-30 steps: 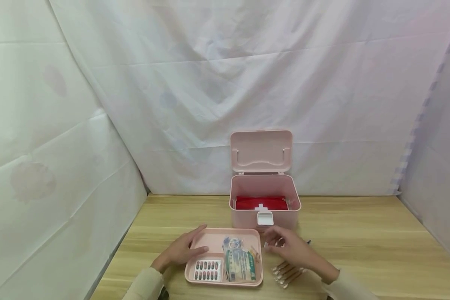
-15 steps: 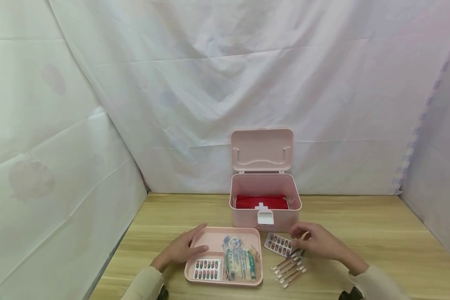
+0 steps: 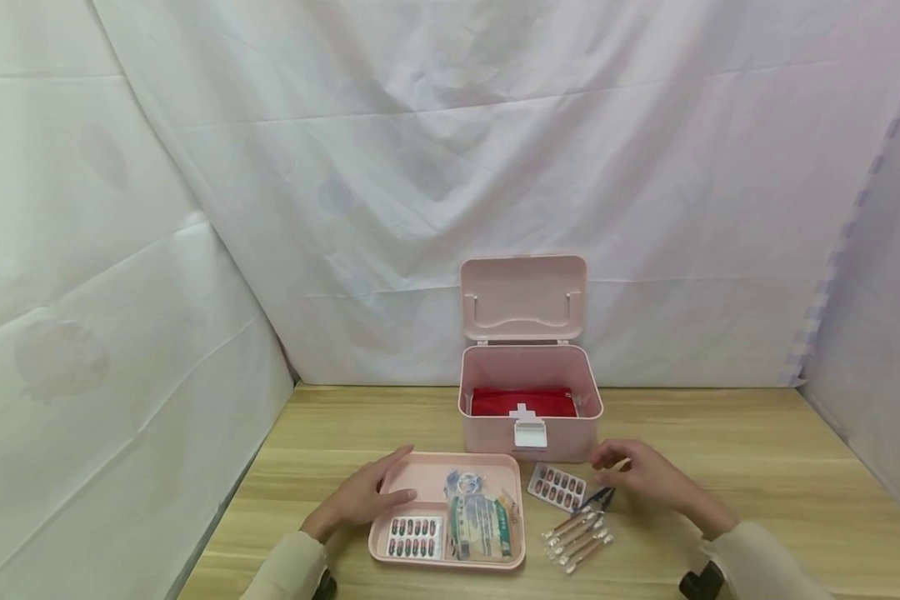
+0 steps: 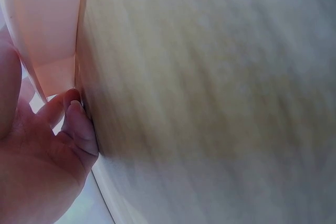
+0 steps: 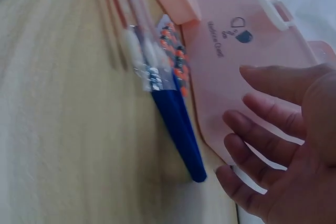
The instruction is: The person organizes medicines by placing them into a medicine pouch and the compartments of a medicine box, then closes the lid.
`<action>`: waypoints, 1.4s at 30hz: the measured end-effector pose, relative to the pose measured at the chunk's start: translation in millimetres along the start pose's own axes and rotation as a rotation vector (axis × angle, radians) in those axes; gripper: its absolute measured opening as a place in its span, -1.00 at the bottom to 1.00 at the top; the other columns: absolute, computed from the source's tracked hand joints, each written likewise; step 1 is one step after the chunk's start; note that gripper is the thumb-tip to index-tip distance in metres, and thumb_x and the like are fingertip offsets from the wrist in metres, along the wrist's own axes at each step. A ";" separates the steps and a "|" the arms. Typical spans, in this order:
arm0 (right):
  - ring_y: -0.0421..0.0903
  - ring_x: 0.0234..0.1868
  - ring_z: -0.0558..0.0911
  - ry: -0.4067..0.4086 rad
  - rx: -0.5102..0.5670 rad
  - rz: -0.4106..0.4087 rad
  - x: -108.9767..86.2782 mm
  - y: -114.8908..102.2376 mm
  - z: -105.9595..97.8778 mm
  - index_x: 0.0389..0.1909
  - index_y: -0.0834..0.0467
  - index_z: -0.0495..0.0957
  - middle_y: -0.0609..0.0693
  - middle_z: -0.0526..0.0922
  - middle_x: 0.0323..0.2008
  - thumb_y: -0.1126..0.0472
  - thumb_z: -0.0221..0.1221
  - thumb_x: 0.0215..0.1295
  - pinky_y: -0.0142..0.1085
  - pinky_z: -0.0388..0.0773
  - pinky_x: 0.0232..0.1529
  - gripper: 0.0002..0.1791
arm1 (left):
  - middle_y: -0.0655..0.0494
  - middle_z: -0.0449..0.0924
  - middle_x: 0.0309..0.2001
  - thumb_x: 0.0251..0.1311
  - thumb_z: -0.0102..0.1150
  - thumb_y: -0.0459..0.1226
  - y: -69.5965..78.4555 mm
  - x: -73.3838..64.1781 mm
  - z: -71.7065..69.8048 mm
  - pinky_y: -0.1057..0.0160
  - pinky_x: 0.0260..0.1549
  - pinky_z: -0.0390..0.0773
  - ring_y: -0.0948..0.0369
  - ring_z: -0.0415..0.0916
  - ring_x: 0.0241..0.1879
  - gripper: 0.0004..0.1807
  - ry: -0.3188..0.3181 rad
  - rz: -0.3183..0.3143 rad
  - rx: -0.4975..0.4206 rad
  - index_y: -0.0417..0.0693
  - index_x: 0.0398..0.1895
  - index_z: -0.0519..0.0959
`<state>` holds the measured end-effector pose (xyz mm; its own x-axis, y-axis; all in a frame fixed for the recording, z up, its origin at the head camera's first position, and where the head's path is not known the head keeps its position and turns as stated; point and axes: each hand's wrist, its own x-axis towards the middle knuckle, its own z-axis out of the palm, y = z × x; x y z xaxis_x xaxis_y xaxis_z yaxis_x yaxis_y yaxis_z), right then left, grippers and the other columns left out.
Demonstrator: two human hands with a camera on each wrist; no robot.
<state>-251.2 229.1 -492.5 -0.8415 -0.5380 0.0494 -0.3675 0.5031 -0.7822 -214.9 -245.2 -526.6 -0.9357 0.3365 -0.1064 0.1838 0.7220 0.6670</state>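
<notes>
My left hand (image 3: 363, 497) holds the left edge of a shallow pink tray (image 3: 412, 475), its thumb over the rim and the other fingers round the outer side. In that tray lie a capsule blister pack (image 3: 416, 538) and clear packets (image 3: 482, 529), one with green print. Nothing is in my right hand (image 3: 648, 475), whose loosely bent fingers hover beside blue tweezers (image 5: 178, 135). Next to these, on the table, lie another capsule blister pack (image 3: 557, 487) and several wrapped cotton swabs (image 3: 577, 540) with brown sticks.
Behind the tray stands a pink medicine box (image 3: 487, 437), lid (image 3: 523, 296) raised, with a white latch (image 3: 530, 433) in front. A red pouch (image 3: 521, 403) lies inside it. White cloth (image 3: 390, 192) hangs behind the wooden table (image 3: 720, 467).
My right hand has moved right, off the blister pack beside the tray, which now shows fully along with the tweezers. My left hand has stayed at the tray.
</notes>
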 end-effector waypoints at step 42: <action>-0.11 -0.18 0.45 0.202 -0.213 0.212 13.7 -10.3 66.2 -0.21 0.05 0.64 -0.06 0.58 -0.16 0.11 0.60 -0.34 -0.16 0.18 -0.21 -0.45 | -0.13 0.28 0.44 0.25 0.20 0.16 3.2 -1.3 -0.9 -0.28 0.32 0.24 -0.14 0.26 0.39 -0.14 0.009 0.005 0.017 0.12 0.54 0.17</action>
<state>-232.8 171.8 -524.9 -0.9613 -0.2730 0.0380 -0.2328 0.7304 -0.6421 -213.3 -243.9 -523.7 -0.9373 0.3349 -0.0963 0.1938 0.7306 0.6548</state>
